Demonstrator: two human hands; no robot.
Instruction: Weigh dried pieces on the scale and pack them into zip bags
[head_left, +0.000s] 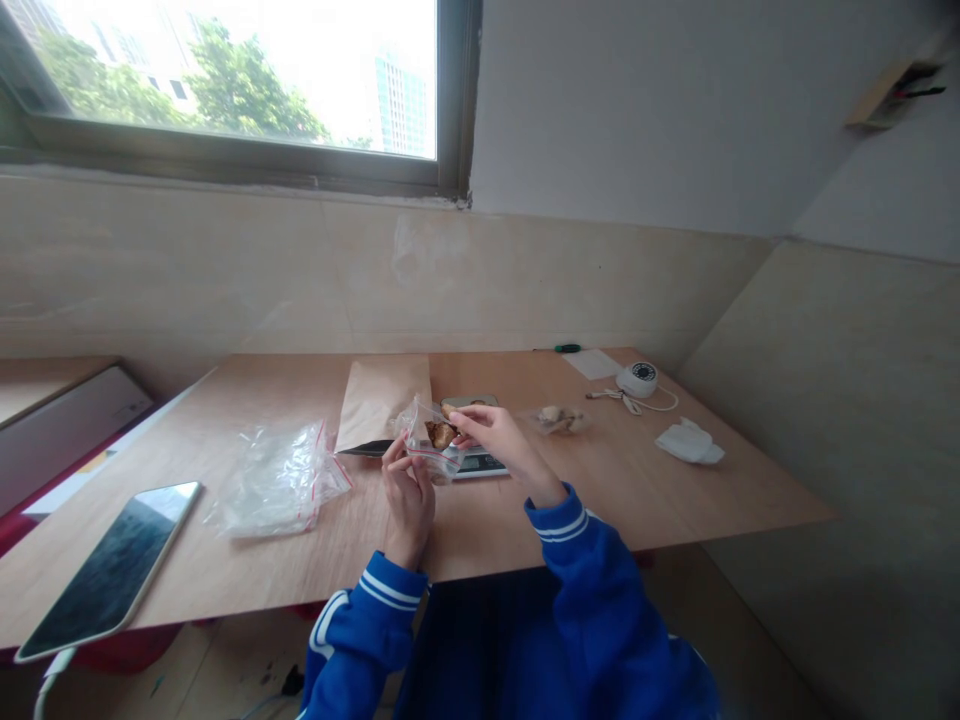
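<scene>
My left hand (409,495) is nearly closed, thumb and fingers pinching the edge of a clear zip-lock bag (421,412) with a red seal line, held up at the front left of the digital kitchen scale (484,463), beside the kraft paper pouch (384,400). My right hand (491,432) comes in from the other side, fingertips drawn together on a light brown piece (448,410); I can't tell whether they grip plastic too. A dark brown dried piece (440,434), perhaps mushroom, shows against the bag, just below those fingertips. To do this well, I'd keep the left pinch firm but light so the film stays spread, and handle the brittle-looking pieces gently, without snagging the seal or leaning on the scale.
</scene>
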